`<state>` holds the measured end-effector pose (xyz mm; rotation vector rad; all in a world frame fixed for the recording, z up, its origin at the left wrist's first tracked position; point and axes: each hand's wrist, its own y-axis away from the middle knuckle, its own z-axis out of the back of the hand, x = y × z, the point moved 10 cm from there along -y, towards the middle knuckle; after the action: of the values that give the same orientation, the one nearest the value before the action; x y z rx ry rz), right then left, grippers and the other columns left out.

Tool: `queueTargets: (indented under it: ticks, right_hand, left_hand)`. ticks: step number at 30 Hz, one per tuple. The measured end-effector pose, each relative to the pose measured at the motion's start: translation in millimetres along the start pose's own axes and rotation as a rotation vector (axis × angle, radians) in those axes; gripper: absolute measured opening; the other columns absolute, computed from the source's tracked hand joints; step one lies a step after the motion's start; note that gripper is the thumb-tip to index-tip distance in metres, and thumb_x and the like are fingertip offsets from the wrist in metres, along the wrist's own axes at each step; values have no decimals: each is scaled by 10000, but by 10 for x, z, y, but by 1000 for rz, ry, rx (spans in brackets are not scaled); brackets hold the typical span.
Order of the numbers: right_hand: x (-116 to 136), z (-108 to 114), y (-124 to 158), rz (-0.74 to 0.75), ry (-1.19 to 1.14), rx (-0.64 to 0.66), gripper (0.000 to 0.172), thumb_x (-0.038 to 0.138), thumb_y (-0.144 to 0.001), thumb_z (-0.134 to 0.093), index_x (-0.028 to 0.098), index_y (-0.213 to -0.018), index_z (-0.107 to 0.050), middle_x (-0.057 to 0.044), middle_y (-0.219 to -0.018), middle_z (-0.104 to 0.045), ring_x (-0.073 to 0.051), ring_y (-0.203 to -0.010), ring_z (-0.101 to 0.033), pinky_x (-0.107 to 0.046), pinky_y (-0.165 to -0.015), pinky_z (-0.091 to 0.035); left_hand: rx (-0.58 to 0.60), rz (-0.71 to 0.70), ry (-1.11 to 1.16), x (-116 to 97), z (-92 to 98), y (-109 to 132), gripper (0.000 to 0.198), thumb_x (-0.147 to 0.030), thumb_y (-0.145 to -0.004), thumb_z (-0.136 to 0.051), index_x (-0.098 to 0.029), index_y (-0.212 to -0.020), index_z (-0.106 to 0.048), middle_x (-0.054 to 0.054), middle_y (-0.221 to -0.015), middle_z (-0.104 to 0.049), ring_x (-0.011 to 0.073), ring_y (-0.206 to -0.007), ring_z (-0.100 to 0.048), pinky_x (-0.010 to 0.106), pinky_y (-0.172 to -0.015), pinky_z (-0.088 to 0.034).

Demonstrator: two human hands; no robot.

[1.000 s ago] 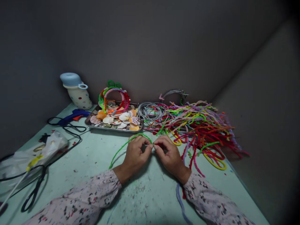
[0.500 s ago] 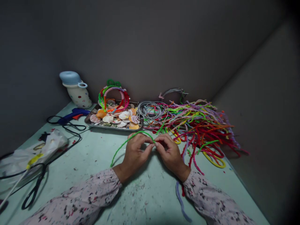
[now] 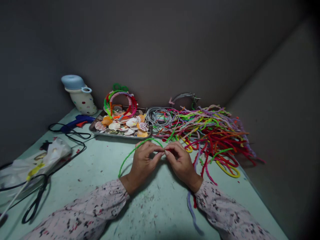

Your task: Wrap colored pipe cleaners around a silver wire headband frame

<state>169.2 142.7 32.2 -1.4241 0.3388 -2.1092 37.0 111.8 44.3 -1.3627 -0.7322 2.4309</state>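
Scissors (image 3: 35, 203) are lying at the left of the table (image 3: 75, 160), with a glue gun (image 3: 75, 123) sitting farther back and a shell tray (image 3: 120, 136) beside it. Just nearer the tray, the left hand (image 3: 142, 163) is grasping a green pipe cleaner (image 3: 130, 156), its end curving out leftward, while the right hand (image 3: 182, 163) is pinching it too. A heap of colored pipe cleaners (image 3: 212, 133) is sprawling to the right.

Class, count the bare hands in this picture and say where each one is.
2. The left hand grips a green pipe cleaner over the table; the right hand meets it at the pipe cleaner's end. No others show.
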Motion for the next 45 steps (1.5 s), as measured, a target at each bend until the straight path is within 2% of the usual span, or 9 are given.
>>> queueTargets:
  ticks: [8,17,33,45]
  right_hand:
    - [19,6,-4,5,18,2,64,203,-884,-559,217,-907,-617,-37,-890,-578,-181,-856,-558,-328,-742,-464]
    - [-6,12,2,-2,17,-4,74,192,-886,-551,218,-913,-614,-32,-893,-575,-179,-860,-558,-329,-756,-459]
    - [-34,21,9,-12,13,-14,73,211,-888,-552,223,-918,-618,-38,-886,-581,-183,-841,-558,-326,-736,-460]
    - [-23,8,1,-9,29,-2,62,197,-883,-553,211,-899,-611,-34,-869,-573,-179,-829,-548,-324,-731,-450]
  left_hand:
    - [-7,17,46,34,-13,-22,80,-197,-824,-657,-216,-878,-713,26,-824,-665,170,-813,-609,320,-750,-492]
    - [39,35,57,62,-54,-12,130,-162,-830,-636,-215,-921,-712,33,-863,-663,174,-850,-610,332,-782,-488]
    - [-5,12,41,41,-11,-15,117,-186,-830,-656,-215,-923,-722,37,-861,-678,171,-845,-612,330,-770,-491]
    - [31,69,24,93,-47,-17,106,-197,-841,-633,-225,-897,-719,31,-870,-682,179,-857,-621,344,-796,-493]
